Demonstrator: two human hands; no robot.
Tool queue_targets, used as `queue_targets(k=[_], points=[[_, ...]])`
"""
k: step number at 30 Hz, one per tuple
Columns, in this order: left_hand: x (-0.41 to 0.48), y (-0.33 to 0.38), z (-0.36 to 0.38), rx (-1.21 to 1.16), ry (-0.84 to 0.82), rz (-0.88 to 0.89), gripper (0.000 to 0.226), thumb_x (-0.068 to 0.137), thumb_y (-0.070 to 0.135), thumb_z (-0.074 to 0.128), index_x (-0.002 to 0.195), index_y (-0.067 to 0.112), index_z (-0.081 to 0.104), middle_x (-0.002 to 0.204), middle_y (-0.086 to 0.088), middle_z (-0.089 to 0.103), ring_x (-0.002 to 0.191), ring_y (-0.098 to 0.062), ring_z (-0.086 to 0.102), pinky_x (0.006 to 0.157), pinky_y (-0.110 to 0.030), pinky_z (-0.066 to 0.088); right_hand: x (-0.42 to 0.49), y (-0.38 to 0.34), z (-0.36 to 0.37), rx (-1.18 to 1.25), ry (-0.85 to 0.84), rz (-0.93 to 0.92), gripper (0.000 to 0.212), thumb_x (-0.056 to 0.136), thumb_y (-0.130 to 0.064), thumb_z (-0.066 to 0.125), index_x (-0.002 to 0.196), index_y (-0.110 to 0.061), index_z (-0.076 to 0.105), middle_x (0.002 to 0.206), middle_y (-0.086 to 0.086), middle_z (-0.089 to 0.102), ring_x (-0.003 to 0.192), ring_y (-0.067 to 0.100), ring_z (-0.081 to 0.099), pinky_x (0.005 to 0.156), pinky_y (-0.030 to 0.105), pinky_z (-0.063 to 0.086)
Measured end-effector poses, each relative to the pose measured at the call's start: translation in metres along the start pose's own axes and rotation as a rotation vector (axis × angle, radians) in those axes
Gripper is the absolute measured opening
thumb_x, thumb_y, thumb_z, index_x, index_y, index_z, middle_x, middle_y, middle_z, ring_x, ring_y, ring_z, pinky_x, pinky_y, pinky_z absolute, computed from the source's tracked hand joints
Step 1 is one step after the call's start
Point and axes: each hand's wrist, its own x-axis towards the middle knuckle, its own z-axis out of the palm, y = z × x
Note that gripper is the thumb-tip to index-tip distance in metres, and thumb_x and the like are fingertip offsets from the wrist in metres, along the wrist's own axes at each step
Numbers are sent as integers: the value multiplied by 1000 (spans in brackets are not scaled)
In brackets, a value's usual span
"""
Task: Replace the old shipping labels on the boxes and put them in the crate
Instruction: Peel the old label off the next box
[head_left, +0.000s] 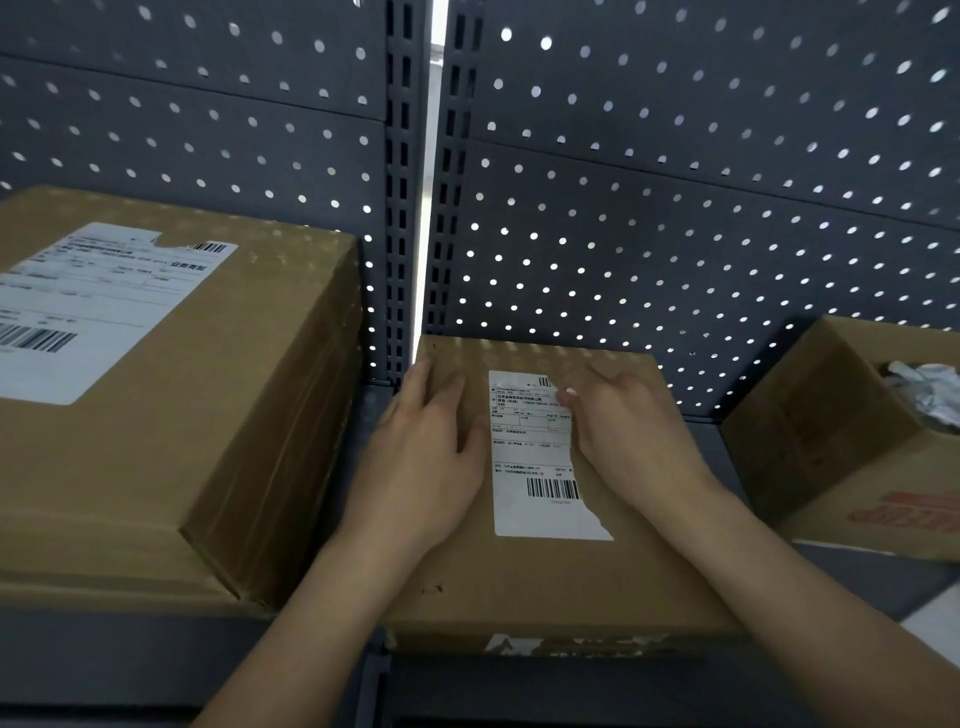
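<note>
A flat brown cardboard box lies on the shelf in front of me. On its top is a white shipping label with a barcode; its right edge is torn. My left hand rests flat on the box top, left of the label, fingers straight. My right hand lies over the label's upper right part, and its fingertips pinch the label's top right corner.
A larger brown box with a partly torn white label stands to the left. An open box holding crumpled white scraps sits at the right. A grey perforated back panel closes the shelf behind.
</note>
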Motion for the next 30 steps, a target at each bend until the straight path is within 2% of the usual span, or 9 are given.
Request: queue_targets(k=[3,6,9,16,21,23,25,30], points=[[0,0,0,-9,-2,2,58,98,46,40,151,27,27,161,14,0,146,-16,17,111,-30,26,2,-2,-1,7,-3,29,8,89,-5,60,86,-8,66,86,10,66,76,30,63,70,37,51],[1,-1,0,-16,-5,1,59,98,46,41,151,28,26,161,14,1,146,-16,17,111,-31,25,3,0,-1,87,31,72,12,91,-3,57,87,-7,67,91,10,66,85,30,61,77,40,51],[1,-1,0,-18,-8,-1,59,98,46,41,151,27,27,161,14,2,146,-16,17,111,-31,25,4,1,3,7,12,40,11,88,-3,58,85,-9,66,90,10,65,79,29,62,75,41,51],[0,0,0,-6,-12,-14,58,98,45,41,151,27,27,161,13,3,145,-17,18,112,-32,26,7,3,5,-33,-23,21,11,93,-15,55,91,-10,64,92,8,65,82,29,64,78,42,49],[0,0,-1,-10,-9,-13,58,98,45,41,151,27,28,161,14,2,146,-16,17,112,-31,25,3,9,1,233,-36,92,21,97,-14,50,80,-11,63,83,5,65,79,25,59,77,36,47],[0,0,-1,-14,-9,-15,58,98,45,41,151,26,28,161,15,1,146,-16,16,112,-31,24,1,11,-4,367,10,169,19,96,-9,50,87,-11,67,86,0,66,86,20,56,77,28,38],[0,0,-1,-17,-10,-14,58,98,45,41,151,26,27,161,15,1,146,-15,16,112,-31,24,2,9,-7,380,32,195,17,95,-8,52,94,-10,69,92,4,68,94,23,55,76,23,32],[0,0,-1,-16,-8,-14,58,98,45,41,151,27,27,161,14,1,146,-16,16,112,-32,25,2,9,0,227,3,150,20,96,-15,52,94,-7,70,94,9,69,92,26,59,83,35,44]])
